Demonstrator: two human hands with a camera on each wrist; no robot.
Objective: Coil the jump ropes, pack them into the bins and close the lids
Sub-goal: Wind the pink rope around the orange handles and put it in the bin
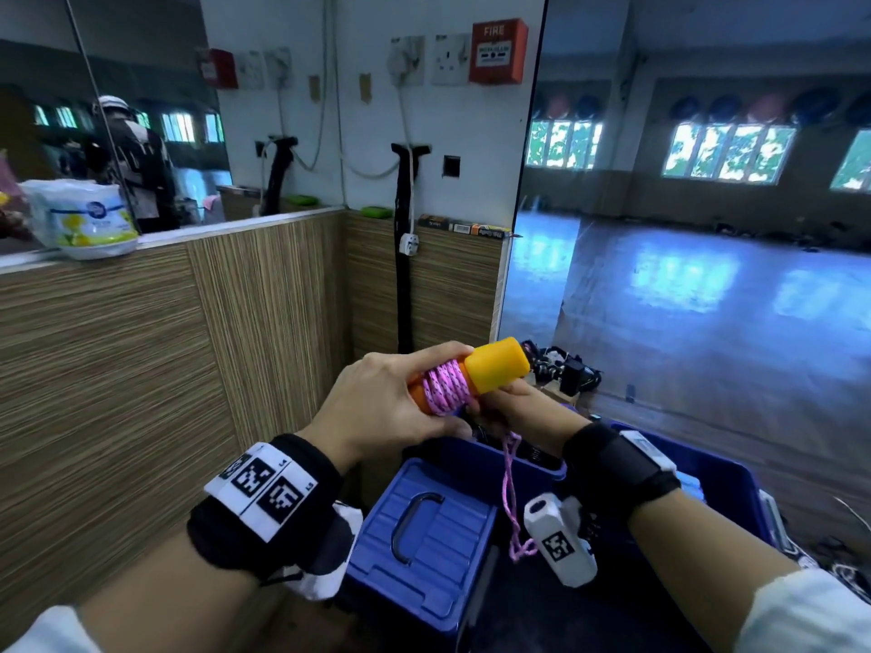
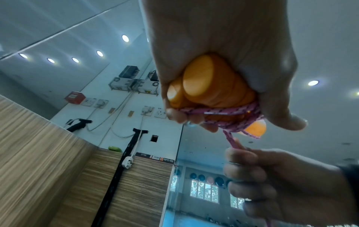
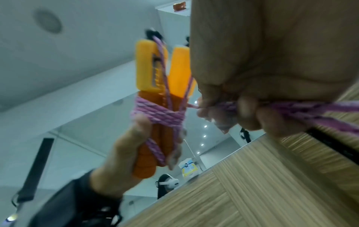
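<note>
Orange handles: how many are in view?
2. Both handles lie side by side, bound by pink rope, gripped in the left hand. Others may be hidden in the bin.

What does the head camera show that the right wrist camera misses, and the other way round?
Only the head view shows the blue bin, its blue lid with a black handle, and the loose rope end dangling over them.

Only the right wrist view shows that there are two orange handles side by side, and the right hand pinching the rope.

Both show the left hand gripping the handles with the pink rope wound around them.
</note>
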